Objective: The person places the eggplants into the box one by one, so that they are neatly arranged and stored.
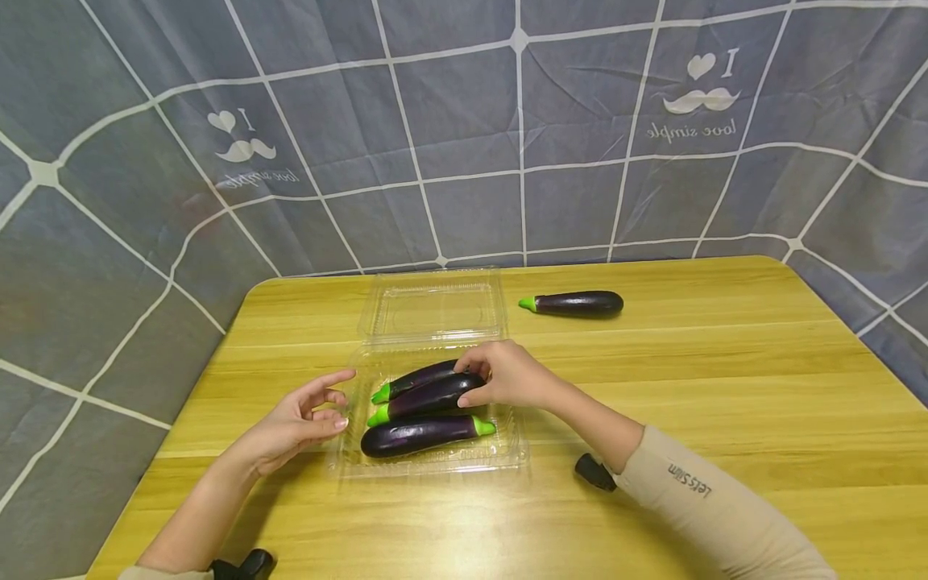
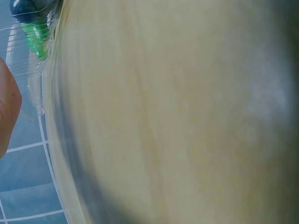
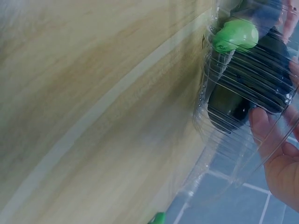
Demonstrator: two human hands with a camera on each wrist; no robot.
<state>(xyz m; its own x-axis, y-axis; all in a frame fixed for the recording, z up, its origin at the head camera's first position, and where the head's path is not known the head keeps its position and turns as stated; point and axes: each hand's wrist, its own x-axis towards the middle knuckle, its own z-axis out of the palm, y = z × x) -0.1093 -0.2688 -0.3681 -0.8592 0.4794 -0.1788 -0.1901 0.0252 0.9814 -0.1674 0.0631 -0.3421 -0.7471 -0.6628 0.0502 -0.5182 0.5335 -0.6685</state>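
Three dark purple eggplants lie in an open clear plastic clamshell box (image 1: 464, 465). The front eggplant (image 1: 416, 436) has its green stem to the right; the middle eggplant (image 1: 428, 399) and back eggplant (image 1: 420, 377) have theirs to the left. My right hand (image 1: 507, 374) holds the middle eggplant by its blunt right end, thumb in front and fingers behind. In the right wrist view, the thumb (image 3: 259, 122) shows against a dark eggplant through the ribbed plastic wall. Beside the box's left wall is my left hand (image 1: 293, 423), fingers loosely bent, with nothing in it.
The box's lid (image 1: 435, 310) lies folded back on the wooden table (image 1: 689, 362). Another eggplant (image 1: 580, 304) lies at the back, right of the lid, stem to the left. A grey curtain with white lines (image 1: 471, 145) hangs behind the table and along its sides.
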